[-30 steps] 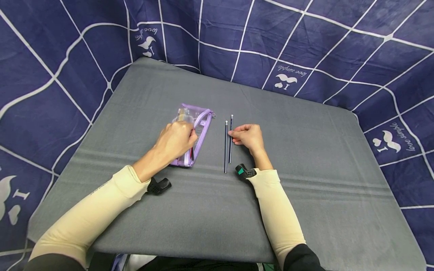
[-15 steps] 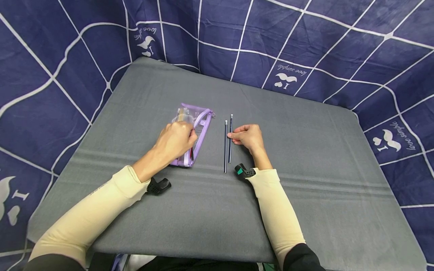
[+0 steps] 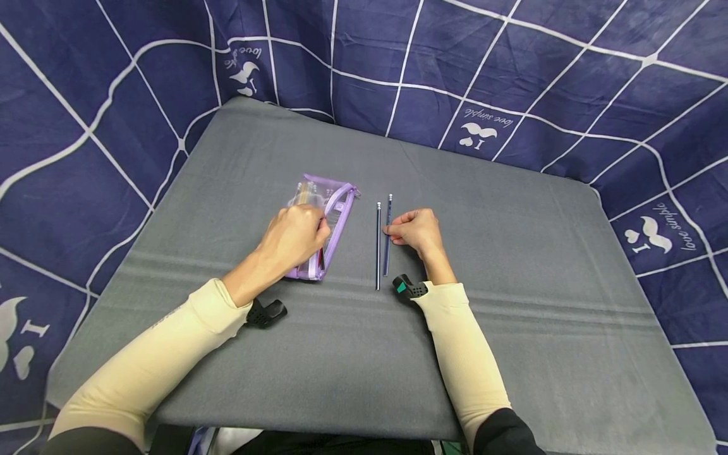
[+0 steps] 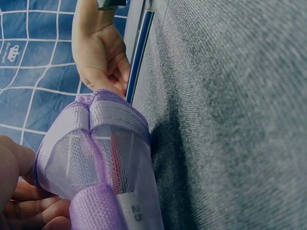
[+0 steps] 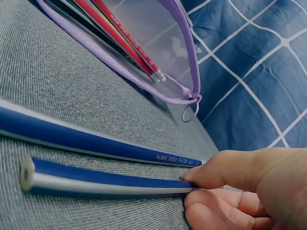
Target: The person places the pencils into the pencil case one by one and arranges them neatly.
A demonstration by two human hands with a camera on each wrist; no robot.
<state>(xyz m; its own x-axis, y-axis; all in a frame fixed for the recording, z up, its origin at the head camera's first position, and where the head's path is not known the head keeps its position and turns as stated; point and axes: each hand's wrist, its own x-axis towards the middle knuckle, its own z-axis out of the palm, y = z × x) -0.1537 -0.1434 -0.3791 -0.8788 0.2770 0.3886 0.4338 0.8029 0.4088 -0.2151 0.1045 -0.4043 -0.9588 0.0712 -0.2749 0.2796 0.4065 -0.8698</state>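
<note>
My left hand (image 3: 300,230) grips the side of a clear pencil case (image 3: 340,230) with purple mesh edges, lying on the table. Through its see-through side, the right wrist view shows several pencils, some of them red (image 5: 128,40). Thumb and fingers of my right hand (image 3: 419,229) pinch a blue and silver pencil (image 5: 110,184), whose flat unsharpened end points towards the wrist camera. Just left of it, a second blue and silver pencil (image 3: 378,249) lies nearly parallel on the cloth. Both have a pale tip at the far end.
A grey cloth covers the table (image 3: 512,354). Dark blue curtains (image 3: 364,57) with white grid lines hang round its far and side edges. The pencil case's zip pull (image 5: 191,111) sticks out at its far corner.
The pinched pencil has turned slightly in my right fingers and its far end has shifted a touch to the right. My left hand and the pencil case stay put.
</note>
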